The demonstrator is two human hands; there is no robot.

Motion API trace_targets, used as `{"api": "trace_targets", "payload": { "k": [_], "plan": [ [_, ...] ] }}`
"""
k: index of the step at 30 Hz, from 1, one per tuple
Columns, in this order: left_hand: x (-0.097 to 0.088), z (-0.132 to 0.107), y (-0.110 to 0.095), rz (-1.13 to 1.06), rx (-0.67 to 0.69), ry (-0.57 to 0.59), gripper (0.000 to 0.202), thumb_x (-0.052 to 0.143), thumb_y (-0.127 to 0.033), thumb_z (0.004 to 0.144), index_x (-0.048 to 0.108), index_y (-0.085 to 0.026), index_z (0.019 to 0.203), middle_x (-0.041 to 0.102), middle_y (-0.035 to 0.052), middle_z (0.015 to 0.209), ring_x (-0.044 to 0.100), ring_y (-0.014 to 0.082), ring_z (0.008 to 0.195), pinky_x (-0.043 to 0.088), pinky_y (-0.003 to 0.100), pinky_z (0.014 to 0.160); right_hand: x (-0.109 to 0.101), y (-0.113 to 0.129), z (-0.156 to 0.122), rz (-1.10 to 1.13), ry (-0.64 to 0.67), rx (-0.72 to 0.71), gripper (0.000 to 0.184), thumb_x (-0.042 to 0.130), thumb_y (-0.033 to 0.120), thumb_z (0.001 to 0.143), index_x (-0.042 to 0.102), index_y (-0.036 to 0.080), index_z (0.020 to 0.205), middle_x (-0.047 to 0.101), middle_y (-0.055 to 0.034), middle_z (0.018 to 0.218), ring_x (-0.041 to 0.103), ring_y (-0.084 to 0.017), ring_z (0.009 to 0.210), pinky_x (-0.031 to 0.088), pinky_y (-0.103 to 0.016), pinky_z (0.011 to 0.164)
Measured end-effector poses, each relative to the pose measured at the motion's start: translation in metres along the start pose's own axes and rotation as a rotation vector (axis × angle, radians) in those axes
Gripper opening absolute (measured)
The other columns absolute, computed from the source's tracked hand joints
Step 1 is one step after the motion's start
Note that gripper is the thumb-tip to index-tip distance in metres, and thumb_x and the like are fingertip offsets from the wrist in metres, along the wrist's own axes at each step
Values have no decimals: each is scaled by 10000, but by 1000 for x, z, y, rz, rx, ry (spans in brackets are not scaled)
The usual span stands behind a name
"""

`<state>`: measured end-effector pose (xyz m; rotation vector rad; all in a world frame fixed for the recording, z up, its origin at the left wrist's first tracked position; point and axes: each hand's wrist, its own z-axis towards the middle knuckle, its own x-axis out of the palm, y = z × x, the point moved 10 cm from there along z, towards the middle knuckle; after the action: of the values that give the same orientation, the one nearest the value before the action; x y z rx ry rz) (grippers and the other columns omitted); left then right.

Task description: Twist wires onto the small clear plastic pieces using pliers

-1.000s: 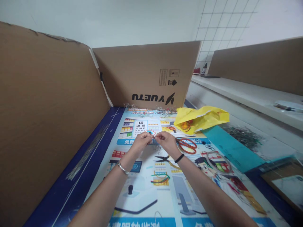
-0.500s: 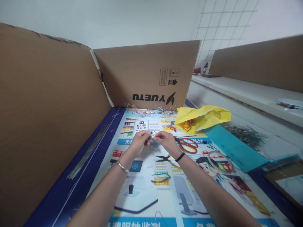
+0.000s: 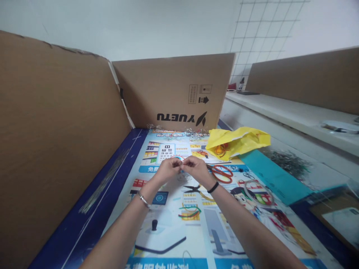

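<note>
My left hand [image 3: 168,170] and my right hand [image 3: 198,170] meet over the middle of the printed sheet, thumbs and fingertips pinched together and touching. Whatever lies between the fingertips is too small to make out. Just below them shows a small tangle of thin silvery wire [image 3: 183,177]; I cannot tell whether it hangs from the fingers or rests on the sheet. Beside my right hand lie orange-handled scissors [image 3: 222,174]. Nearer to me are pliers [image 3: 194,189] with dark jaws and yellow handles, partly behind my right wrist. Short green, red and yellow strands [image 3: 190,213] lie between my forearms.
Cardboard panels [image 3: 168,89] wall off the left and back. Wire pieces [image 3: 196,133] lie along the back panel. At right are a yellow bag [image 3: 244,140], a wire coil [image 3: 259,192] and a heap of cut wire [image 3: 288,162]. Straight wires [image 3: 105,181] lie at left.
My hands have drawn closer, and their fingertips now touch where a small gap was before. The camera view has shifted slightly; the tools and materials lie as before.
</note>
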<state>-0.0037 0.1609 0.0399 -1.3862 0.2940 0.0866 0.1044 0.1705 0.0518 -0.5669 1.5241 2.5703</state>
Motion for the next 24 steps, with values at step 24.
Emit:
{"api": "trace_targets", "payload": {
  "k": [24],
  "plan": [
    [-4,-1,1,-119,-10,74,103,657,-177,636,557,-154,625,595,-32,538,546,99,520,372,207,527,5,49,-12,-556,35,-481,135,531,129,796,635,185,730,635,-39,744,571,-144,724,429,-238,680]
  ]
}}
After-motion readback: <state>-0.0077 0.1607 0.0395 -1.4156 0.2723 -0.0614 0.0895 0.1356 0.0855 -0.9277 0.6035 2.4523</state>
